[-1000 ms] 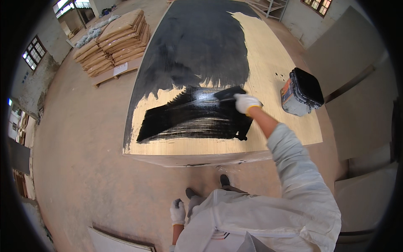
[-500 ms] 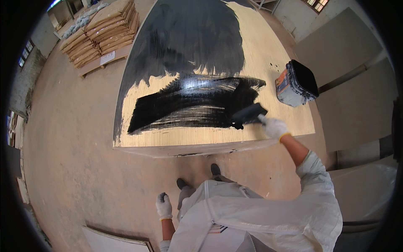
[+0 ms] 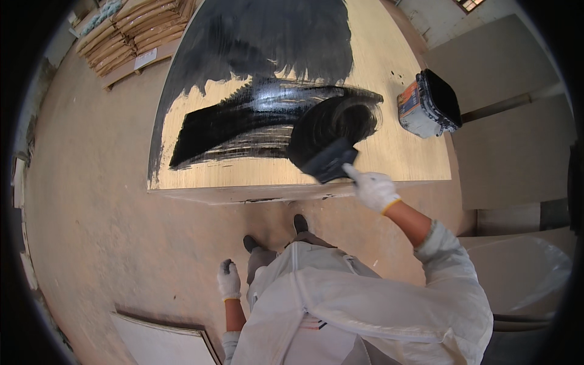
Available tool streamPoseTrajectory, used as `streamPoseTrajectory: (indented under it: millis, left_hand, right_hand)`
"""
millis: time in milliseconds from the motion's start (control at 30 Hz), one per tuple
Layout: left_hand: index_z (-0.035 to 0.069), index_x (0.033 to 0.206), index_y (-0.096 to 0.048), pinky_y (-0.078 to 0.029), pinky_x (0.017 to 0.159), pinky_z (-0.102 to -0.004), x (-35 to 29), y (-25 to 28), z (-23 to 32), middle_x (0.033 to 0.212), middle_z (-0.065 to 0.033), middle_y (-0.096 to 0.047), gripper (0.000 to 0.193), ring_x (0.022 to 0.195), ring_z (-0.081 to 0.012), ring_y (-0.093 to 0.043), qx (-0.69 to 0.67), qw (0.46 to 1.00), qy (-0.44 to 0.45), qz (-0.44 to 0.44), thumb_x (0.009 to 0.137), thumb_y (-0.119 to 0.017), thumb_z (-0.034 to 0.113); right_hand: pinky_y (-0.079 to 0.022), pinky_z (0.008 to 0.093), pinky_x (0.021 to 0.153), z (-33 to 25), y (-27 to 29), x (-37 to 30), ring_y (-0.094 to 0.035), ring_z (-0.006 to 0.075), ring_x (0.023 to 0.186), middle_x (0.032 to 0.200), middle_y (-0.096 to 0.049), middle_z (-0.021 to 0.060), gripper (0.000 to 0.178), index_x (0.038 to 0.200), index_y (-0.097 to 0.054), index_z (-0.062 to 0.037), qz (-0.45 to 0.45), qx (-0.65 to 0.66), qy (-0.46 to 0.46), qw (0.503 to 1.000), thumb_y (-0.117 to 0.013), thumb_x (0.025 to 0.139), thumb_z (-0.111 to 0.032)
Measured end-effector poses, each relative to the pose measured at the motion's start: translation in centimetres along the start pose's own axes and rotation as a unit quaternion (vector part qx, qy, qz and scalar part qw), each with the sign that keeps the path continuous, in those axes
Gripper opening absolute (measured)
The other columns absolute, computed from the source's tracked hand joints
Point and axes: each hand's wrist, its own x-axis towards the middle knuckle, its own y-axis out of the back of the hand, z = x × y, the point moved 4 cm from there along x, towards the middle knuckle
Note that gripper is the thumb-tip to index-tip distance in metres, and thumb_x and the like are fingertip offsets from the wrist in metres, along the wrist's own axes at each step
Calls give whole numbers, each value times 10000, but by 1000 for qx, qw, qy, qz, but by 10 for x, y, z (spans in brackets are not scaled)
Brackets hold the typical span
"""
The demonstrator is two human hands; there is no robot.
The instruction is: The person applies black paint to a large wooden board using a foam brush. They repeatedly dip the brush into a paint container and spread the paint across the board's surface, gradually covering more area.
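My right hand (image 3: 374, 190), in a white glove, grips the handle of a wide black spreader (image 3: 330, 160). The blade lies tilted at the near side of a wood-grain board (image 3: 413, 161), at the lower end of a fresh curved swirl. Glossy black coating (image 3: 213, 129) streaks across the board's near half, with bare wood showing through. Low at my left side, my left hand (image 3: 229, 281) hangs away from the board, gloved, its darkened fingers curled with nothing visible in them. A square bucket (image 3: 420, 109) with a black-smeared rim stands on the board's right side.
Duller black coating (image 3: 292, 36) covers the far part of the board. Stacked brown packages (image 3: 131, 36) rest on a pallet at the far left. Large grey panels (image 3: 505, 146) stand along the right. A pale sheet (image 3: 161, 337) lies on the floor at lower left.
My right hand has drawn the spreader left and toward me, leaving a broad curved black swirl. The whole view has shifted slightly; my left hand still hangs at my side.
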Motion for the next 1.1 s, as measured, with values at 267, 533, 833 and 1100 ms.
streamPoseTrajectory:
  millis: [267, 533, 833, 1100]
  left_hand:
    - [-41, 1250, -690, -571, 939, -344, -9, 1, -19, 1117, -153, -768, 287, 1029, -216, -732, 40, 999, 7, -3, 1028, -647, 136]
    - [-30, 1282, -687, -565, 908, -325, 11, 24, -23, 1092, -120, -759, 305, 993, -190, -710, 17, 999, -28, 11, 1033, -653, 142]
    - [-60, 1241, -700, -572, 968, -369, 45, 48, -77, 1169, -215, -776, 321, 1077, -278, -753, -19, 999, 44, -19, 1008, -665, 159]
    - [6, 1180, -696, -572, 576, -391, 21, 113, -177, 833, -109, -721, 278, 677, -233, -703, -37, 967, 253, -11, 976, -641, 187]
  right_hand:
    - [-560, 536, 884, 34, -11, -11, -738, 419, 994, 1093, -769, 224, 542, 1567, -540, -207, 24, -30, -61, 997, -530, 1031, -285]
    - [-554, 552, 898, -208, 8, 40, -742, 441, 962, 1048, -779, 226, 493, 1386, -617, -6, 72, 40, 164, 983, -293, 1148, -291]
    - [-580, 543, 814, -290, 1, 46, -759, 428, 924, 1039, -779, 223, 507, 1554, -506, -97, 29, 25, 127, 991, -382, 1078, -217]
    - [-539, 514, 1031, -100, 2, 17, -691, 434, 1201, 1292, -716, 259, 544, 1550, -562, -205, 41, 8, -129, 991, -581, 1019, -320]
